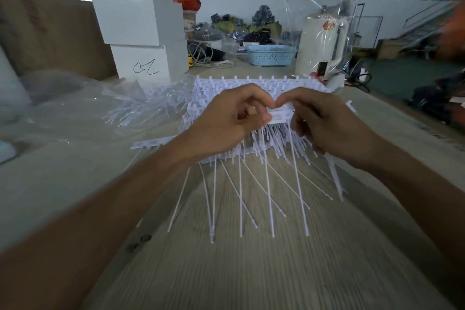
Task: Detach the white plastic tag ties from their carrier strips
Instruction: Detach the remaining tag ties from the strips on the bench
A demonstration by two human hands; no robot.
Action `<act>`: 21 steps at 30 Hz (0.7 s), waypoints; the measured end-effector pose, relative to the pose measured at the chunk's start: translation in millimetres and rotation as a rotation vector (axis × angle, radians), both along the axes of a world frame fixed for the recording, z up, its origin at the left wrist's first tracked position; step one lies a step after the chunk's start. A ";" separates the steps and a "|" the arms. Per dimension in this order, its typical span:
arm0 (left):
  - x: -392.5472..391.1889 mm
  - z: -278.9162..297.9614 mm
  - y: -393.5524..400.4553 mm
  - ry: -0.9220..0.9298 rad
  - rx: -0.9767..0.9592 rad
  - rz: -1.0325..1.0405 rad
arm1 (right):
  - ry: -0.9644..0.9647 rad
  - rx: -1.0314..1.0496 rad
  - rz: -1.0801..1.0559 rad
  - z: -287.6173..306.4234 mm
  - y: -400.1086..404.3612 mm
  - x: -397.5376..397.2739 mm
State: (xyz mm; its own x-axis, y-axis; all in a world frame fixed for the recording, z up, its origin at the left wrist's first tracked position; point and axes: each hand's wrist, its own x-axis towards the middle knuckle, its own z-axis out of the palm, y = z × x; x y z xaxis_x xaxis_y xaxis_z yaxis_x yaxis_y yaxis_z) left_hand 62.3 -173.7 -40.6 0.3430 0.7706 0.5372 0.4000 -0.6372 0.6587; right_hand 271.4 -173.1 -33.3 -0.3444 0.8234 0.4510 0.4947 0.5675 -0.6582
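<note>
- Left hand, fingers curled, pinching the left end of a white carrier strip between thumb and fingertips.
- Right hand, fingers likewise curled, gripping the same strip at its right end; index knuckles of both hands touching above it.
- Strip held up over the table, long white tag ties hanging from it toward the camera, splayed at slight angles.
- Beneath and behind the hands, a stack of more strips lying on the wood-grain tabletop.
- To the left, a loose pile of detached ties beside crumpled clear plastic.
- Further back: two stacked white boxes, a blue basket, a white appliance wrapped in clear film.
</note>
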 end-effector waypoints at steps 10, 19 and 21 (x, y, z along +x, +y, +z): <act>2.1 -3.9 2.4 -0.062 0.163 0.153 | 0.215 -0.251 0.155 -0.7 -8.0 -6.7; -6.9 0.0 2.9 0.077 -0.099 0.124 | 0.148 -0.026 0.100 -2.0 -2.5 -2.0; -8.8 2.4 2.6 -0.068 -0.243 0.047 | -0.020 0.208 0.088 2.2 -4.1 -1.1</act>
